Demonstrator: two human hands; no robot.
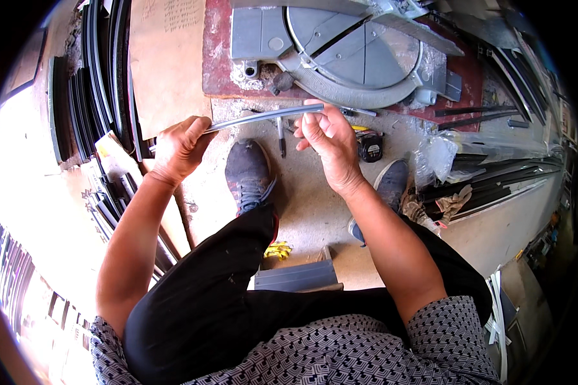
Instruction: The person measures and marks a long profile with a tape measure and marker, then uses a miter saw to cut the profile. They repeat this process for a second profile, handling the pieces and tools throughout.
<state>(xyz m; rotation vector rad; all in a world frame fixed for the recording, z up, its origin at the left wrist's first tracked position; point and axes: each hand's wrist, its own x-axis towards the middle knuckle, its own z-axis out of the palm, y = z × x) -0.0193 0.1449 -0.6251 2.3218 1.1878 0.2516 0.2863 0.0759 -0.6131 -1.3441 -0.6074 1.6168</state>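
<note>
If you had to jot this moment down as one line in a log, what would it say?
left hand: grips one end of metal strip | right hand: grips other end | strip: held level above floor | ahead: miter saw base

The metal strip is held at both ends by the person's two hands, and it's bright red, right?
Not quite. The head view shows the metal strip is silvery grey, not red. The rest holds: the left hand grips one end and the right hand holds the other, above the concrete floor.
</note>
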